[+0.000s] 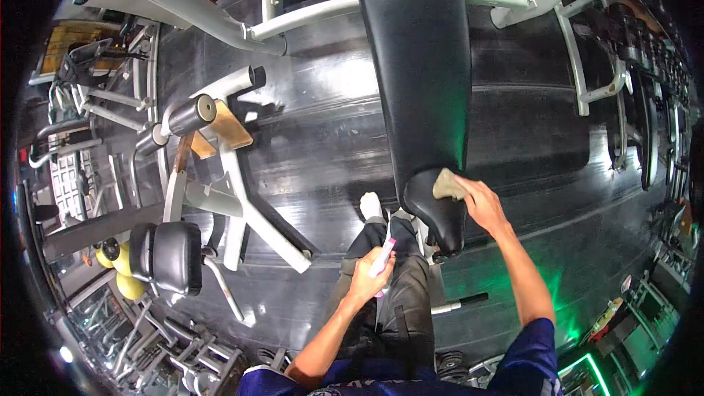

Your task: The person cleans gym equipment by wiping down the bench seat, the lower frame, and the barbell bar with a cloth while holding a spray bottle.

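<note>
My right hand (480, 204) holds a tan cloth (446, 185) against the black padded seat (425, 194) at the near end of a long black bench pad (418, 66). The fingers are closed on the cloth's right side. Over my legs, my left hand (370, 275) is wrapped round a white and pink object (382, 258), perhaps a bottle; its lower part is hidden by the hand. It is held apart from the bench, to the left of the seat.
Left stands a white-framed machine (246, 205) with rollers and a black seat (176, 257). Yellow balls (130, 286) lie beyond it. White frame bars (315, 16) cross behind the bench. A dumbbell rack (649, 66) is at the right. My feet are on the dark floor (315, 139).
</note>
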